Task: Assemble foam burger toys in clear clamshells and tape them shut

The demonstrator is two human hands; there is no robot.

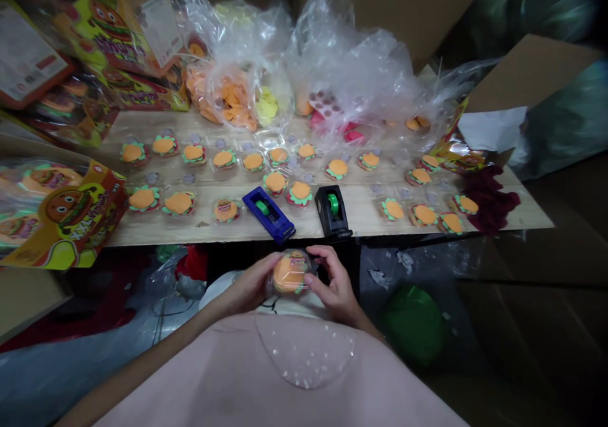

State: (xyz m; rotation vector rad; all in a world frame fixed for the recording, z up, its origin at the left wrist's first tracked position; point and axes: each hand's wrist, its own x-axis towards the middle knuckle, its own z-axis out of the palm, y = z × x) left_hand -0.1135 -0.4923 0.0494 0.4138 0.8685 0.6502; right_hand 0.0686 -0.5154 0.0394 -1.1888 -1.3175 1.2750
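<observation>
Between my two hands, in front of the table's near edge, is a toy hamburger in a clear plastic case [290, 272], with a printed label near its top. My left hand [257, 279] grips the case from the left; some of its fingers are hidden behind it. On the other side my right hand [334, 282] has its thumb on the front of the case and its fingers curled round the right edge. Just beyond stand a blue tape dispenser [269, 215] and a black tape dispenser [333, 213], each with a green roll.
Rows of cased toy hamburgers [194, 154] cover the wooden table [332, 240]. Clear bags [232, 97] of orange and yellow pieces line the back. Printed display boxes [71, 218] stand at left. A dark red cloth [491, 200] lies right; a green stool [413, 325] is below.
</observation>
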